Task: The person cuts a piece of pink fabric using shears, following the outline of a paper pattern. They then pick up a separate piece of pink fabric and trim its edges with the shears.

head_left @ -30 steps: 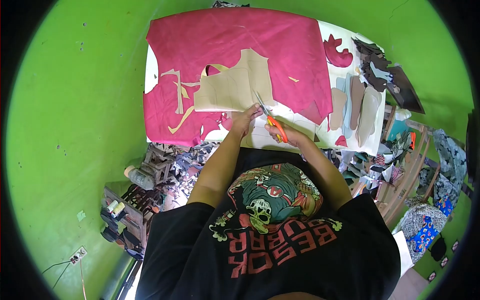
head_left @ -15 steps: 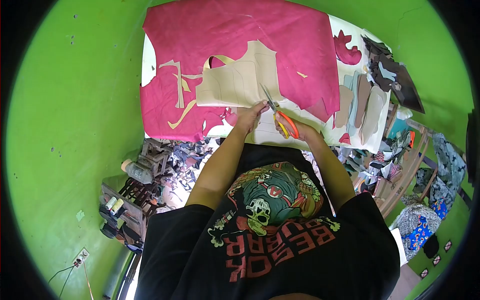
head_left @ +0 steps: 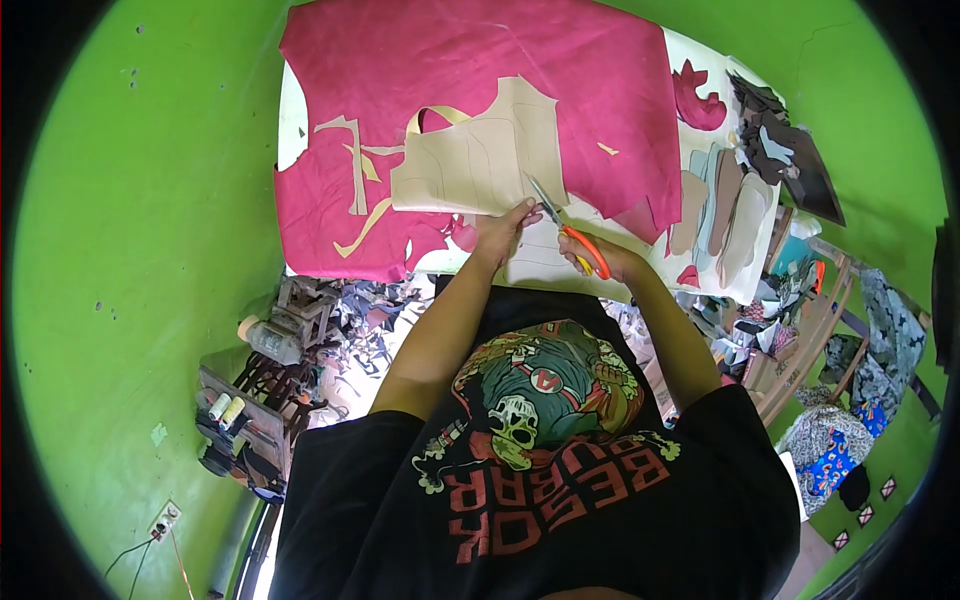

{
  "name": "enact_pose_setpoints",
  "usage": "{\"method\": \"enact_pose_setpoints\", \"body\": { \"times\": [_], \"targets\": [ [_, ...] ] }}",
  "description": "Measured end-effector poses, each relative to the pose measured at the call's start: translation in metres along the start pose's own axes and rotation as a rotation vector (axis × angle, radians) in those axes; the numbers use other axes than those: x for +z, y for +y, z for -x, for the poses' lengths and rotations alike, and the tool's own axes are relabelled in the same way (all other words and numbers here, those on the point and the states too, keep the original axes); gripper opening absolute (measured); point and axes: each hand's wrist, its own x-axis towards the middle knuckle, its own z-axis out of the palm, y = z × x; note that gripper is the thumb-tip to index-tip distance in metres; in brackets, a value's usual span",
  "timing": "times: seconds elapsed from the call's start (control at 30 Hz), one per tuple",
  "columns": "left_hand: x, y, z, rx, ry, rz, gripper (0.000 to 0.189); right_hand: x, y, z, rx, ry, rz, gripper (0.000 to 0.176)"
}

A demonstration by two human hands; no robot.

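Observation:
My right hand [head_left: 598, 256] is wrapped round the orange and yellow handles of the scissors [head_left: 592, 252], whose blades point up and left over the beige material. The beige sheet [head_left: 475, 160] has thin lines drawn on it and lies on the large red material [head_left: 440, 60]. With its fingers pinched, my left hand [head_left: 505, 235] grips the lower edge of the beige sheet, just left of the blades. A pale lined piece [head_left: 550, 262] shows below the blades, near my body.
Narrow beige offcuts [head_left: 358, 170] lie on the red material at the left. Long grey and brown cut pieces [head_left: 725, 200] and dark scraps [head_left: 765, 130] are at the table's right. A side stand [head_left: 255, 420] holds thread spools at lower left; scraps cover the floor.
My right hand and the scissors' handles have shifted slightly right, and the handles look closer together. My left hand stays nearly in place.

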Motion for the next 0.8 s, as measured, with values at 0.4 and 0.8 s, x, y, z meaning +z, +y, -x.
{"method": "enact_pose_setpoints", "body": {
  "times": [0.4, 0.8],
  "targets": [
    [0.001, 0.001, 0.002, 0.029, -0.108, -0.053, 0.045, 0.012, -0.022, 0.007, 0.151, 0.101, 0.139, 0.076],
    [-0.004, -0.005, -0.004, 0.026, -0.096, -0.019, 0.052, -0.012, -0.003, 0.001, 0.078, 0.043, 0.236, 0.06]
  ]
}}
